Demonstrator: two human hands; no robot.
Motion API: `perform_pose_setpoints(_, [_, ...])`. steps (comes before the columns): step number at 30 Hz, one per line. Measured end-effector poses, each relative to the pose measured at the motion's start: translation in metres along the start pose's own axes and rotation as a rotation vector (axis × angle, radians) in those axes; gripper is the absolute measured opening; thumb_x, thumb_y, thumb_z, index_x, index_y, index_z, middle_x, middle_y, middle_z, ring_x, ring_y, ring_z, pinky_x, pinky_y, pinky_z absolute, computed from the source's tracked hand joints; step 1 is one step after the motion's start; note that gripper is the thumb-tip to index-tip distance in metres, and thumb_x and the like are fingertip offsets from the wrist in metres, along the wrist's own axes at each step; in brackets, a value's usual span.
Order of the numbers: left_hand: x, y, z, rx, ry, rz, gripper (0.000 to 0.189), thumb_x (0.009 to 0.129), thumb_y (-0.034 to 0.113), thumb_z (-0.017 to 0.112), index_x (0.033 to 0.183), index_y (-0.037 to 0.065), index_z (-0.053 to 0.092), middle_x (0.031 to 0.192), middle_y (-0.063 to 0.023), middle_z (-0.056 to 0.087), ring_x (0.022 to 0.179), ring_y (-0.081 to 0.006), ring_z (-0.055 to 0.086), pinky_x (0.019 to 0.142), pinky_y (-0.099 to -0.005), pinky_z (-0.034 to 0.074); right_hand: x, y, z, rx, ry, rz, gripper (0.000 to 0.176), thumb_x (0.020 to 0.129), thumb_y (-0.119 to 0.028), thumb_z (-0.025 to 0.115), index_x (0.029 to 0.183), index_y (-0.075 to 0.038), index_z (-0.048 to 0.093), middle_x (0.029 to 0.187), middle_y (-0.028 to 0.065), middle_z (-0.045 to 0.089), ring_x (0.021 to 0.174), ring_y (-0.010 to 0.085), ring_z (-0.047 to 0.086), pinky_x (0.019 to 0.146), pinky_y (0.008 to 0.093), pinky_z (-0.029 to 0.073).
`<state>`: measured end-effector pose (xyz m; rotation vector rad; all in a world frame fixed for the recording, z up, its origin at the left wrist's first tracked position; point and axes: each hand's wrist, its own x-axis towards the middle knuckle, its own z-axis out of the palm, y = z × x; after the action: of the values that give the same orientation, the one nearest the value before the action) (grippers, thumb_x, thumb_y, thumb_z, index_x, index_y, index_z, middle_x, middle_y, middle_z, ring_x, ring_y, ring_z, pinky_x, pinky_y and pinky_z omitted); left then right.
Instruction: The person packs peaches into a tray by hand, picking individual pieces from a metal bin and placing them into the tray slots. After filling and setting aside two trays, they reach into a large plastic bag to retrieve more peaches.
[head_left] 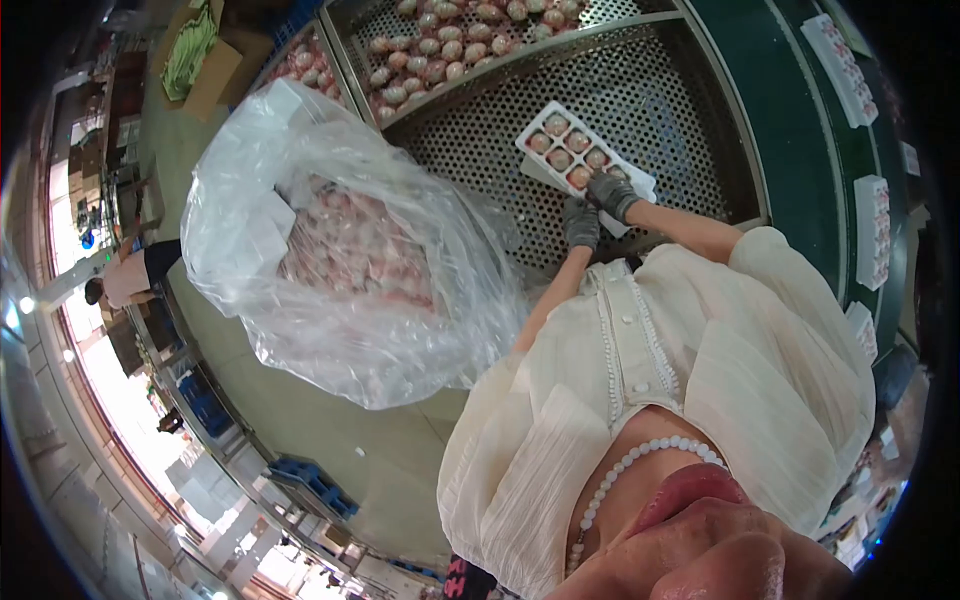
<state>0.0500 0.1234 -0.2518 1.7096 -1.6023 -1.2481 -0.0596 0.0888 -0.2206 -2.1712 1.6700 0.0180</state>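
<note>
A white tray (528,141) with two rows of round cells lies aslant on a perforated metal table. Several egg-shaped, film-wrapped pinkish items (561,159) sit in its cells. My right hand (612,194), in a dark grey glove, bends its fingers over the tray's near end, against the wrapped items. Whatever is beneath those fingers is hidden. My left hand (580,222), gloved the same way, is closed at the near left edge of the tray. Another white piece (540,174) shows partly under the tray.
Left of me stands a large clear plastic bag (340,345) full of wrapped items. More wrapped items (452,50) fill the metal table's (665,90) far compartment. Filled white trays (868,232) line a green conveyor (805,170) at right. A person (130,275) stands far left.
</note>
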Motion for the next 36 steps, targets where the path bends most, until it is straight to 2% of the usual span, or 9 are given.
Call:
perform_pose_setpoints(5, [0.02,-0.01,0.011,0.255,-0.217,-0.301,0.046,0.07,0.035,0.051,0.102,0.003,0.047,0.1,-0.017,0.051,0.093,-0.0297,0.047,0.078,-0.0347,0.037,0.03,0.064,-0.004,0.173,-0.264,0.192,0.017,0.064,-0.013,0.055,0.079,-0.004,0.056,0.077,0.0122,0.056,0.069,0.0269,0.052,0.062,0.034,0.042])
perform_pose_setpoints(8, [0.071,-0.262,0.159,-0.962,-0.067,-0.386,0.069,0.063,0.042,0.056,0.116,0.004,0.032,0.117,-0.0155,0.037,0.105,-0.0288,0.038,0.085,-0.0343,0.033,0.063,0.065,-0.085,0.539,0.246,0.225,0.016,0.069,-0.014,0.054,0.081,-0.003,0.055,0.077,0.0123,0.055,0.066,0.025,0.052,0.062,0.0317,0.042])
perform_pose_setpoints(12, [0.037,-0.041,0.043,0.177,-0.221,-0.466,0.082,0.062,0.042,0.056,0.122,0.0,0.019,0.124,-0.019,0.026,0.115,-0.0277,0.025,0.094,-0.0321,0.022,0.161,0.125,-0.106,0.604,0.547,0.155,0.022,0.077,-0.009,0.045,0.098,-0.005,0.051,0.081,0.0104,0.055,0.064,0.0199,0.049,0.063,0.03,0.042])
perform_pose_setpoints(14, [0.042,-0.097,0.078,-0.687,-0.052,-0.473,0.076,0.064,0.04,0.053,0.123,0.005,0.02,0.125,-0.0173,0.026,0.115,-0.0271,0.026,0.094,-0.0321,0.024,0.213,0.144,-0.13,0.668,0.518,0.194,0.026,0.078,-0.007,0.043,0.103,-0.005,0.049,0.084,0.0108,0.055,0.065,0.0192,0.05,0.063,0.0303,0.043])
perform_pose_setpoints(16, [0.036,-0.12,0.088,-0.419,-0.172,-0.408,0.077,0.065,0.04,0.053,0.123,0.004,0.018,0.126,-0.017,0.023,0.115,-0.027,0.026,0.094,-0.0315,0.024,0.256,0.157,-0.144,0.097,0.007,0.409,0.034,0.079,-0.004,0.04,0.112,-0.009,0.042,0.1,0.0107,0.052,0.078,0.0194,0.053,0.069,0.0312,0.044])
perform_pose_setpoints(22, [0.023,-0.077,0.064,-0.064,-0.13,-0.245,0.062,0.064,0.013,0.057,0.116,0.005,0.024,0.115,-0.0097,0.036,0.103,-0.0223,0.038,0.084,-0.0316,0.035,0.324,0.185,-0.096,0.318,-0.223,0.466,0.047,0.072,-0.019,0.052,0.116,-0.013,0.038,0.1,0.0109,0.047,0.084,0.0219,0.049,0.065,0.0365,0.044])
perform_pose_setpoints(24, [0.04,-0.036,0.038,0.029,-0.096,-0.077,0.058,0.063,0.013,0.057,0.113,0.004,0.029,0.114,-0.01,0.038,0.102,-0.0228,0.039,0.086,-0.0338,0.032,0.345,0.21,-0.047,-0.497,0.025,0.161,0.055,0.068,-0.022,0.056,0.118,-0.014,0.035,0.094,0.0122,0.048,0.079,0.0218,0.05,0.065,0.0362,0.044])
perform_pose_setpoints(28, [0.047,-0.045,0.031,0.198,-0.141,-0.071,0.056,0.058,0.024,0.058,0.108,0.004,0.04,0.108,-0.0172,0.043,0.099,-0.0305,0.042,0.085,-0.0362,0.034,0.357,0.196,-0.067,-0.127,-0.303,0.417,0.049,0.069,-0.02,0.055,0.112,-0.01,0.036,0.079,0.0104,0.05,0.063,0.0198,0.05,0.055,0.0316,0.044])
perform_pose_setpoints(36, [0.076,-0.025,-0.001,0.094,-0.16,-0.13,0.066,0.059,0.024,0.059,0.114,0.001,0.031,0.111,-0.0173,0.041,0.101,-0.0296,0.04,0.085,-0.0357,0.033,0.285,0.202,-0.12,1.07,0.295,0.504,0.022,0.08,-0.016,0.046,0.095,-0.002,0.048,0.067,0.0048,0.053,0.057,0.0104,0.049,0.045,0.0254,0.04])
